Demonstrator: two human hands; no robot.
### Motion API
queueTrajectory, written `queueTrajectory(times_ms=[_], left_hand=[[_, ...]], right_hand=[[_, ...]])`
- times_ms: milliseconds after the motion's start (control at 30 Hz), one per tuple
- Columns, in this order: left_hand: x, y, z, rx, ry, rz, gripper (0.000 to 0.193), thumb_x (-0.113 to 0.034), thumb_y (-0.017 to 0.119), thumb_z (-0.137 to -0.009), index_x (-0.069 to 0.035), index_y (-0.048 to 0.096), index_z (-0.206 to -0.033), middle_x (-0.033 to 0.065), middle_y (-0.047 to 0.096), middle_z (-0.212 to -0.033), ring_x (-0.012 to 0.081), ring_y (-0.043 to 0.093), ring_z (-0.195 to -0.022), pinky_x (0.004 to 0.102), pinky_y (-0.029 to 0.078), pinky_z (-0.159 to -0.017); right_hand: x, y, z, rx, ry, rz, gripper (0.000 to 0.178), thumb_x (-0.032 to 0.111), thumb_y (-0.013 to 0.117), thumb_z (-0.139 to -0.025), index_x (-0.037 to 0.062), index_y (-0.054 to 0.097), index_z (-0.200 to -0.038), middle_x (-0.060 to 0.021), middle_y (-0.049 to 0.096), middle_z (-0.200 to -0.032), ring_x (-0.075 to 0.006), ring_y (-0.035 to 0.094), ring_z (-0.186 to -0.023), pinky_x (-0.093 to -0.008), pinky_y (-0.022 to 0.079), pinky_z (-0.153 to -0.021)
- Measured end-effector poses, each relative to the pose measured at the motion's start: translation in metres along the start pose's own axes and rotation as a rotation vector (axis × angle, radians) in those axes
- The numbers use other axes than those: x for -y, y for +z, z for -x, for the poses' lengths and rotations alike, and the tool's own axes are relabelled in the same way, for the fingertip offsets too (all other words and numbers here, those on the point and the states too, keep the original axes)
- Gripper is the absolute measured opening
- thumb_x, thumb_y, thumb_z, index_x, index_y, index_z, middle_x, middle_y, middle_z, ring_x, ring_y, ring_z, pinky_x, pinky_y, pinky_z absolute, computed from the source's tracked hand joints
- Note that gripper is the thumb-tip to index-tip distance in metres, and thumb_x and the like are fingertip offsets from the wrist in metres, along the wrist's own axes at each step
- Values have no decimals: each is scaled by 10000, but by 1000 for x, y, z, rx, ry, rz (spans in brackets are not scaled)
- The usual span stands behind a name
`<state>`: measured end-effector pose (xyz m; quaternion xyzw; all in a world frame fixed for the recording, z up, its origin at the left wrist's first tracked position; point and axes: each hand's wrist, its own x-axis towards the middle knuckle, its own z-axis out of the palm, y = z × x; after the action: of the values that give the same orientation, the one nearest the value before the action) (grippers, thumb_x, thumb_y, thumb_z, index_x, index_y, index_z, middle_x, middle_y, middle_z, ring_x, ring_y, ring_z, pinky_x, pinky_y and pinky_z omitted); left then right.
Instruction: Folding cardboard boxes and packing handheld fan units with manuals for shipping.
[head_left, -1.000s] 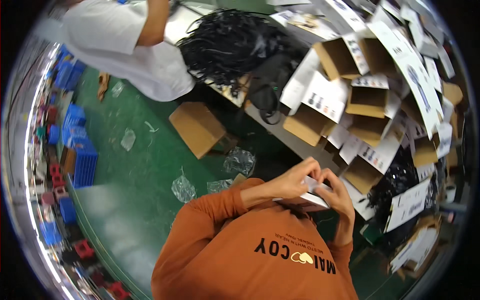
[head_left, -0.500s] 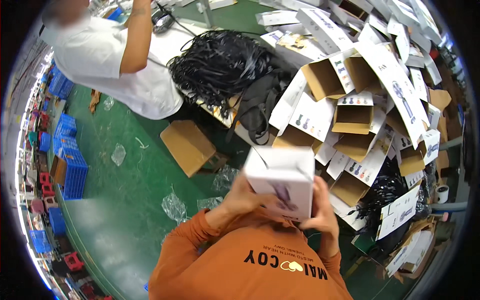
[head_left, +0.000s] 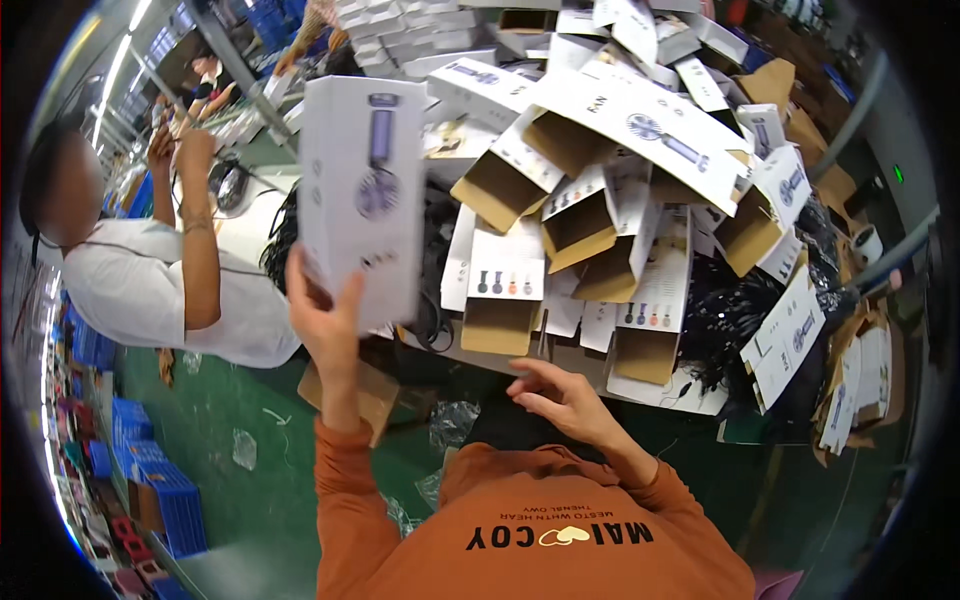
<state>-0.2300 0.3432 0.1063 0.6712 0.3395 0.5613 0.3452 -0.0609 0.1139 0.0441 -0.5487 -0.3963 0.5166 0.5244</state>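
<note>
Raised at the left, a tall white fan box [head_left: 362, 240] with a purple fan printed on its side is gripped near its lower end by my left hand [head_left: 330, 325]. The box stands upright and hides part of the table behind it. My right hand [head_left: 562, 402] hangs over the table's front edge, fingers apart and bent, with nothing in it. Just beyond that hand lie several white boxes [head_left: 505, 262] with open brown ends, heaped on the table [head_left: 690, 392].
A co-worker in a white shirt [head_left: 170, 285] sits at the left. Stacked white cartons [head_left: 405, 30] stand at the back. Bundled black cords [head_left: 735, 310] lie right of the heap. A brown carton [head_left: 375, 400], clear plastic bags [head_left: 452, 422] and blue crates [head_left: 165, 490] are on the green floor.
The fan box has gone from both hands in front of my chest to my left hand alone, up and to the left. My right hand has let go. The view has tilted up.
</note>
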Motion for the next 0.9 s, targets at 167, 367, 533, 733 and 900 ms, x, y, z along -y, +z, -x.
queueTrajectory(times_ms=[167, 367, 533, 733, 900], left_hand=[[34, 24, -56, -144, 275, -775, 582, -131, 722, -692, -126, 477, -1220, 121, 506, -1023, 341, 534, -939, 413, 448, -777], [102, 79, -1, 342, 308, -886, 490, -128, 670, -672, -48, 539, -1137, 179, 499, -1132, 370, 525, -1024, 429, 435, -846], [82, 83, -16, 95, 281, -811, 464, -200, 712, -699, -21, 564, -1101, 146, 546, -1025, 334, 554, -966, 409, 459, -812], [53, 95, -35, 242, 175, -502, 247, -186, 667, -788, -10, 616, -954, 77, 552, -748, 184, 512, -613, 324, 415, -554], [-47, 168, 29, 489, 402, -55, 73, -8, 606, -818, 1, 635, -884, 61, 590, -759, 108, 546, -657, 226, 437, -594]], right_hand=[[-6, -21, 24, -180, 43, -41, 269, 77, 572, -872, -12, 570, -1125, -82, 655, -921, -124, 608, -857, -241, 484, -763], [-8, -53, 48, -368, -5, -52, 236, 102, 584, -870, -19, 600, -1072, -70, 656, -909, -114, 615, -844, -235, 485, -742], [23, -102, 68, -609, -187, 143, 218, 83, 590, -850, -29, 612, -1036, -69, 656, -828, -99, 615, -743, -227, 487, -664], [45, -220, 86, -1308, -225, 355, 235, 183, 632, -833, -20, 616, -951, -52, 636, -713, -73, 572, -637, -235, 462, -579], [59, -245, 53, -1149, -177, 452, 333, 265, 631, -836, -65, 606, -880, -75, 617, -702, -86, 572, -595, -230, 450, -504]])
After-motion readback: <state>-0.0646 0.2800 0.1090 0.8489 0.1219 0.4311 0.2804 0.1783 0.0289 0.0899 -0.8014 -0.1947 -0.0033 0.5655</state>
